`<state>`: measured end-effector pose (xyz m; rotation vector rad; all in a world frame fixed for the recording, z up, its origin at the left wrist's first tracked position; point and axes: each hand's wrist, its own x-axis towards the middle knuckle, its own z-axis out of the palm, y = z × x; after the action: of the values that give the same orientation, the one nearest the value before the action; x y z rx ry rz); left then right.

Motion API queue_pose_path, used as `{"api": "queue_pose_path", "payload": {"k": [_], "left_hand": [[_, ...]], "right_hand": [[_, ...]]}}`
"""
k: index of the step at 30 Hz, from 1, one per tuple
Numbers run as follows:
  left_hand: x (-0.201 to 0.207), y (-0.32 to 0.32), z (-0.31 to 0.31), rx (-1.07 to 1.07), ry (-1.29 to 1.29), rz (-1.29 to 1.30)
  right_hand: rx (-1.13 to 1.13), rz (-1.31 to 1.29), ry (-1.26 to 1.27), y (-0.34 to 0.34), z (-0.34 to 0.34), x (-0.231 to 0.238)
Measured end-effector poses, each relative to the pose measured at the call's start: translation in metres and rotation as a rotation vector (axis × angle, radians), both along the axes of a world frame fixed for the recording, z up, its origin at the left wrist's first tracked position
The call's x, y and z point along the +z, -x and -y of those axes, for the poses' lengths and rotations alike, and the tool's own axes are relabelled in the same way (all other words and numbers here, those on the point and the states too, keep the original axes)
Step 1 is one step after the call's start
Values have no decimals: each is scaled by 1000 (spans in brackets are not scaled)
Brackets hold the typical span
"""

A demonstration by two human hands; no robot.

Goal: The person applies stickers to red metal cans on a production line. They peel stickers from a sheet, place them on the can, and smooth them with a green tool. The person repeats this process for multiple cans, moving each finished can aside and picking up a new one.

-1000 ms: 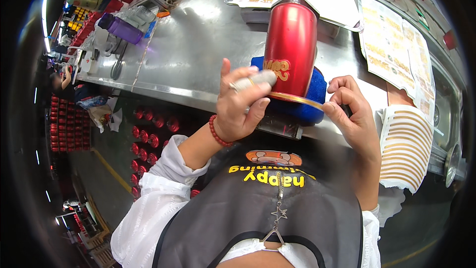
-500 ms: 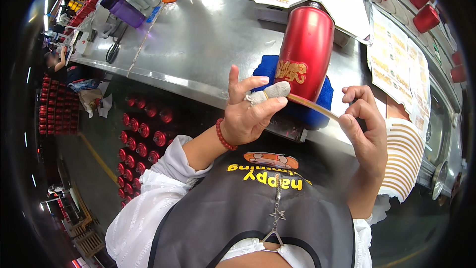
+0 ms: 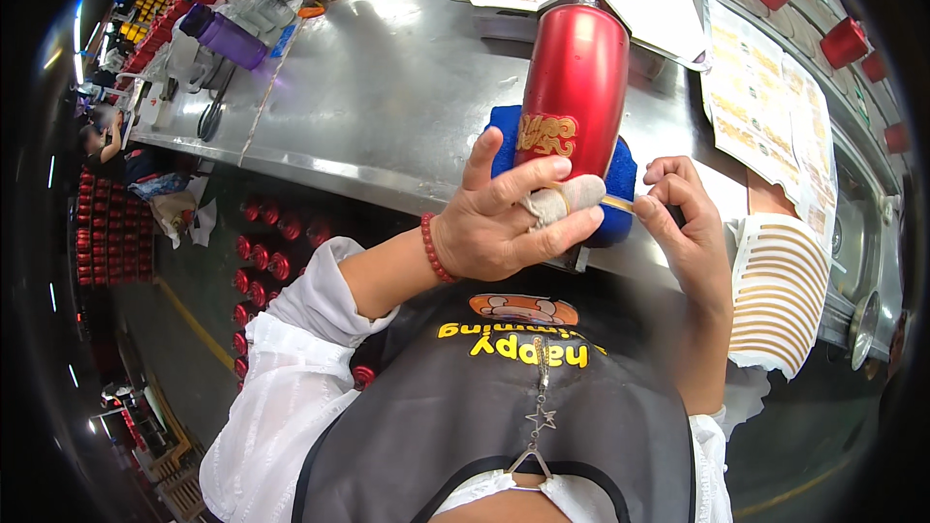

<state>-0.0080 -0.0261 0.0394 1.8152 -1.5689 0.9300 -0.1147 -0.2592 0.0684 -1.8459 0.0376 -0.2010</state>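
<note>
1. The steel surface [image 3: 387, 68] looks slick to me; a sideways push could make whatever is propped on it slide.
2. The red vessel [image 3: 578, 68] rests on a blue cloth [image 3: 621, 184], dark end pointing away; its round body could roll if pressed off-centre.
3. I see the left hand [image 3: 509, 208] splayed, grasping nothing, its wrapped finger at the vessel's near end; uneven pressure there could cause creases.
4. The right hand [image 3: 683, 223] appears to pinch the free end of the gold strip [image 3: 617, 203]; too hard a pull could tear or skew it.
</note>
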Motion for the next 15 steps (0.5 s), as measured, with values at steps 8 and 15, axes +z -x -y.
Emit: {"api": "queue_pose_path", "payload": {"k": [8, 15], "left_hand": [[7, -9, -3, 75, 19, -412], [-8, -3, -20, 78, 73, -195]], "right_hand": [[36, -1, -30, -2, -7, 2], [33, 14, -20, 0, -7, -1]]}}
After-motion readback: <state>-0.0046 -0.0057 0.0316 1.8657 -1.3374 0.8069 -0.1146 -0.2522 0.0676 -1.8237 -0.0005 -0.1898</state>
